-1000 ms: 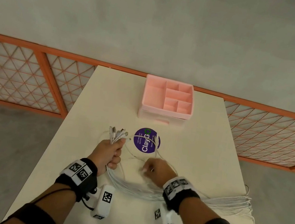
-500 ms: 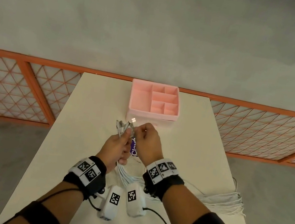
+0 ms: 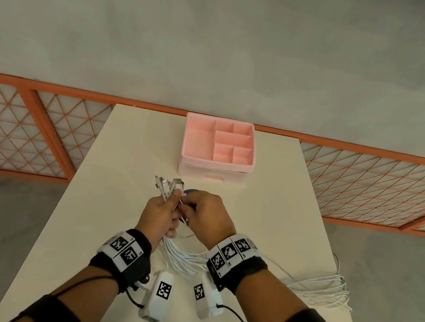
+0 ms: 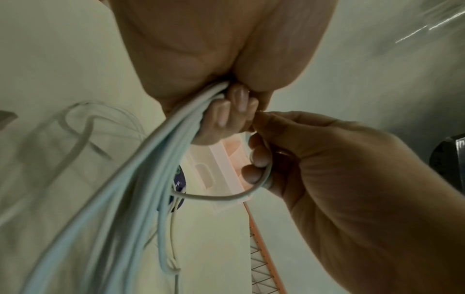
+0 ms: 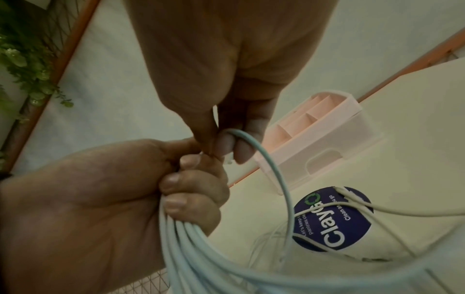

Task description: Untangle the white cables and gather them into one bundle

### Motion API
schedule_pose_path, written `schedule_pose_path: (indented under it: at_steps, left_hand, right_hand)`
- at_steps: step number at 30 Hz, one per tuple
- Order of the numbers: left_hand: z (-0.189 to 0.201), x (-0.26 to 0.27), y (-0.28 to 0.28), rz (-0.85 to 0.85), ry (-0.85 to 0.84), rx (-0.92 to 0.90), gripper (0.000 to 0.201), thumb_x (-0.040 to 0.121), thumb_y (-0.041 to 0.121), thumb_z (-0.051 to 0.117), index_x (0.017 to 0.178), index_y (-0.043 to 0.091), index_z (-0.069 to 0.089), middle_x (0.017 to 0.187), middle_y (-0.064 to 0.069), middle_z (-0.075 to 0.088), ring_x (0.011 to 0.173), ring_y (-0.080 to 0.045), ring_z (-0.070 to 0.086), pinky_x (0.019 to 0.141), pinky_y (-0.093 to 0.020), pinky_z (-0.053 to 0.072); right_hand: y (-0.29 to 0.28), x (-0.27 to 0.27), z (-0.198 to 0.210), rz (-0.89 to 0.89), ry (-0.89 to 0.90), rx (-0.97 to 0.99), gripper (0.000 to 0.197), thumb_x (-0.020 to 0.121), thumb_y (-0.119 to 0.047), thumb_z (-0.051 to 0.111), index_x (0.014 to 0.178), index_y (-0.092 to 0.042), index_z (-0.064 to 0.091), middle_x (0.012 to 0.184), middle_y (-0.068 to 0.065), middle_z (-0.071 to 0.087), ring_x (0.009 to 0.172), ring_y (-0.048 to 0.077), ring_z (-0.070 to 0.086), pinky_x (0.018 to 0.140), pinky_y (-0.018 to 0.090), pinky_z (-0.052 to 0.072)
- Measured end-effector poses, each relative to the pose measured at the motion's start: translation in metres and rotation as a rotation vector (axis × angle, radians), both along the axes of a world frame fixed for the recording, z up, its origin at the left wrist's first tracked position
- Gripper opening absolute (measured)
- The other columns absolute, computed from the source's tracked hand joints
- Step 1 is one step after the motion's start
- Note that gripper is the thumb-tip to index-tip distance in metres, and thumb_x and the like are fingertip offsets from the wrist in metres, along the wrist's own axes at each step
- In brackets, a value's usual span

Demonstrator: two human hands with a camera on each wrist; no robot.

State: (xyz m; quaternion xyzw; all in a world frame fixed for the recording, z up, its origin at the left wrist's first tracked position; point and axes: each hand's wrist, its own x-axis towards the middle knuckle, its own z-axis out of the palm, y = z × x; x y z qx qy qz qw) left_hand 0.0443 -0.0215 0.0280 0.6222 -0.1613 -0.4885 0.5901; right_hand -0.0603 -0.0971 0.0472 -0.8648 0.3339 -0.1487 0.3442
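My left hand (image 3: 161,212) grips a bundle of several white cables (image 3: 182,259) in its fist, with the plug ends (image 3: 167,185) sticking up above the thumb. The bundle (image 4: 141,179) runs down out of the curled left fingers (image 4: 226,117) and trails right across the table to its right edge (image 3: 325,290). My right hand (image 3: 203,213) is pressed against the left one and pinches one single white cable (image 5: 254,147) between thumb and fingers, right beside the bundle. That cable (image 4: 219,197) loops down under the right fingers (image 4: 254,169).
A pink compartment organiser (image 3: 218,147) with a drawer stands at the back of the cream table (image 3: 134,147). A round purple sticker (image 5: 332,218) lies on the table under the hands, crossed by loose thin cables. Orange lattice railing (image 3: 13,125) runs behind the table.
My right hand went from the table near the sticker up to my left hand with one cable. It now holds that cable lower, against the left fist.
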Motion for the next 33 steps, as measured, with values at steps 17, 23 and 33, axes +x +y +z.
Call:
schedule_pose_path:
  at_steps: [17, 23, 33]
  left_hand:
    - [0.009, 0.020, -0.009, 0.337, 0.367, -0.183, 0.036, 0.102, 0.045, 0.048, 0.079, 0.017, 0.051, 0.054, 0.005, 0.041, 0.041, -0.012, 0.041, 0.059, -0.034, 0.053]
    - [0.030, 0.027, -0.004, 0.196, 0.289, -0.146, 0.033, 0.098, 0.043, 0.057, 0.076, 0.020, 0.048, 0.054, 0.006, 0.031, 0.040, -0.008, 0.026, 0.038, -0.020, 0.025]
    - [0.032, 0.013, -0.013, -0.020, 0.026, -0.167, 0.025, 0.095, 0.028, 0.064, 0.098, 0.003, 0.068, 0.079, -0.006, 0.065, 0.043, -0.009, 0.028, 0.040, -0.020, 0.027]
  right_hand:
    - [-0.011, -0.050, -0.037, -0.060, 0.182, 0.086, 0.010, 0.093, -0.010, 0.055, 0.087, -0.004, 0.060, 0.092, 0.011, 0.061, 0.078, 0.021, 0.055, 0.069, 0.029, 0.043]
    - [-0.032, -0.078, -0.054, -0.348, 0.283, 0.270, 0.013, 0.095, -0.013, 0.053, 0.087, -0.017, 0.063, 0.079, 0.004, 0.066, 0.063, 0.013, 0.062, 0.054, 0.022, 0.050]
    - [-0.028, -0.055, 0.016, -0.199, -0.378, 0.834, 0.021, 0.091, 0.001, 0.050, 0.080, 0.004, 0.069, 0.078, 0.025, 0.067, 0.064, 0.031, 0.063, 0.066, 0.036, 0.052]
